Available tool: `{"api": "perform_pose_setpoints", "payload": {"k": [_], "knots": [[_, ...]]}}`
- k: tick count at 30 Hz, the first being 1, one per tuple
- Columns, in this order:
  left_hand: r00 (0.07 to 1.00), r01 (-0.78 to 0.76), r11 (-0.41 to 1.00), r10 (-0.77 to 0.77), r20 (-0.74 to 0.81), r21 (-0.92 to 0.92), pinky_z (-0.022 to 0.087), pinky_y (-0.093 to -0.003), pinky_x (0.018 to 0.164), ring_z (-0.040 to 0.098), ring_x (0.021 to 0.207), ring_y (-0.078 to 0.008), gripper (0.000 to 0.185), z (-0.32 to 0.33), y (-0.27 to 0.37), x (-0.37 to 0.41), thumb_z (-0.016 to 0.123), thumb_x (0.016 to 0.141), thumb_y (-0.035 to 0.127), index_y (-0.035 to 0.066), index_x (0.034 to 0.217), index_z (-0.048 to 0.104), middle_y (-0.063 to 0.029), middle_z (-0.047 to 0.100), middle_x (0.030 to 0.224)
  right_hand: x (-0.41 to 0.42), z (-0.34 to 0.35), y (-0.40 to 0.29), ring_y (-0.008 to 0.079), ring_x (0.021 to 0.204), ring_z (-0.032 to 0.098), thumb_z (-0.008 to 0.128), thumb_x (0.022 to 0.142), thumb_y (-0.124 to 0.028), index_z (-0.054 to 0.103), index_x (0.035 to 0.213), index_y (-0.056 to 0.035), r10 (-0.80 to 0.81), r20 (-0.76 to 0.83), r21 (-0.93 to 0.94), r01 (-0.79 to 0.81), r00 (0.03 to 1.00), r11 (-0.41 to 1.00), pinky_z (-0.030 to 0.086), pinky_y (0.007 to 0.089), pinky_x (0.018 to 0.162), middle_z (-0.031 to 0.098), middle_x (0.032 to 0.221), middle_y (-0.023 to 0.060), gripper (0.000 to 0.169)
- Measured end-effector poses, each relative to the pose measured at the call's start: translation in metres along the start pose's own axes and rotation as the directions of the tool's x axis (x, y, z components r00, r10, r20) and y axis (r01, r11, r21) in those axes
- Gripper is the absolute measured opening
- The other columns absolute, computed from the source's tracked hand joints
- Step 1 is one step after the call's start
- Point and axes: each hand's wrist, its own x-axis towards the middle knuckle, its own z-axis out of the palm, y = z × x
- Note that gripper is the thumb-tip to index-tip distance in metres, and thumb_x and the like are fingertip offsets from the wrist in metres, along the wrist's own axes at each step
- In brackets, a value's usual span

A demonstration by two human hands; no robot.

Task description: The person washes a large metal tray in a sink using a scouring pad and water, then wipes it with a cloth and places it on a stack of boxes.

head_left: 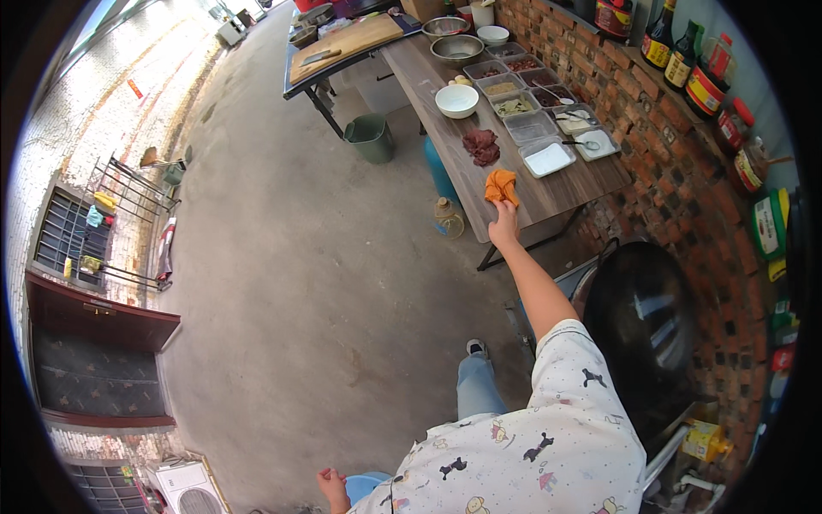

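My right hand (pixel 505 222) grips a crumpled orange cloth (pixel 501 186) at the near end of a wood-grain table (pixel 557 194). Just beyond the cloth, a dark red heap of meat (pixel 481 147) lies directly on the tabletop. A white bowl (pixel 456 101) stands farther along. To the right of the cloth are a plastic tub of white powder (pixel 548 159) and a vacant clear tub (pixel 532 127). Low in the picture, my left hand (pixel 332 489) hangs beside a blue basin (pixel 366 483); its fingers look curled, and their inner side is hidden.
A large black wok (pixel 636 340) stands close on my right by the brick wall (pixel 668 160). Sauce bottles (pixel 681 61) line a ledge above. A cleaver (pixel 321 56) rests on a cutting board (pixel 347 45). A green bin (pixel 369 138) and a plastic jug (pixel 448 218) stand on the floor.
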Motion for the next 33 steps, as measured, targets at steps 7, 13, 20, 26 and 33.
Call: {"api": "perform_pose_setpoints", "payload": {"k": [7, 13, 20, 26, 33], "knots": [[0.989, -0.147, 0.947, 0.133, 0.066, 0.284, 0.051, -0.0337, 0.070, 0.059, 0.083, -0.0219, 0.037, -0.029, -0.069, 0.052, 0.057, 0.084, 0.019, 0.000, 0.115, 0.053, -0.0153, 0.059, 0.099, 0.087, 0.020, 0.013, 0.0308, 0.113, 0.051, 0.055, 0.084, -0.005, 0.043, 0.127, -0.0167, 0.127, 0.150, -0.441, -0.049, 0.980, 0.896, 0.045, 0.0392, 0.091, 0.043, 0.132, 0.0101, 0.046], [0.978, -0.072, 0.985, 0.039, 0.204, 0.157, 0.050, -0.0292, 0.059, 0.060, 0.071, -0.0195, 0.027, 0.041, 0.009, 0.042, 0.056, 0.085, 0.013, 0.002, 0.109, 0.049, -0.0113, 0.057, 0.094, 0.054, 0.024, 0.041, 0.0260, 0.092, 0.061, 0.060, 0.084, -0.009, 0.055, 0.115, -0.0022, 0.324, 0.183, 0.055, -0.338, 0.928, 0.939, 0.049, 0.0347, 0.077, 0.062, 0.103, 0.0152, 0.032], [0.763, -0.373, 0.928, 0.299, 0.573, 0.012, 0.050, -0.0268, 0.064, 0.059, 0.076, -0.0158, 0.030, 0.102, 0.156, -0.013, 0.053, 0.091, 0.016, 0.004, 0.118, 0.045, -0.0083, 0.053, 0.100, -0.188, -0.014, -0.025, 0.0091, 0.082, 0.059, 0.052, 0.094, -0.032, 0.061, 0.100, -0.0016, 0.063, 0.588, 0.806, -0.591, 0.806, 0.028, 0.047, 0.0257, 0.070, 0.064, 0.094, 0.0034, 0.033], [0.048, -0.553, 0.765, 0.424, 0.904, -0.330, 0.048, -0.0326, 0.082, 0.054, 0.103, -0.0193, 0.042, 0.165, 0.192, -0.173, 0.045, 0.097, 0.028, 0.006, 0.132, 0.035, -0.0106, 0.050, 0.117, -0.370, -0.140, -0.067, 0.0106, 0.089, 0.057, 0.058, 0.090, -0.041, 0.053, 0.116, -0.0025, -0.037, 0.524, 0.849, -0.517, 0.851, 0.110, 0.047, 0.0267, 0.078, 0.061, 0.103, 0.0043, 0.047], [-0.378, -0.343, 0.816, 0.334, 0.863, -0.465, 0.046, -0.0210, 0.058, 0.056, 0.064, -0.0094, 0.021, 0.128, 0.107, -0.327, 0.049, 0.093, 0.011, 0.002, 0.112, 0.048, -0.0034, 0.058, 0.084, -0.548, -0.346, -0.007, 0.0132, 0.102, 0.056, 0.070, 0.081, -0.015, 0.049, 0.122, -0.0020, 0.012, 0.287, 0.956, -0.288, 0.958, 0.059, 0.046, 0.0285, 0.087, 0.058, 0.111, 0.0054, 0.047]]}}
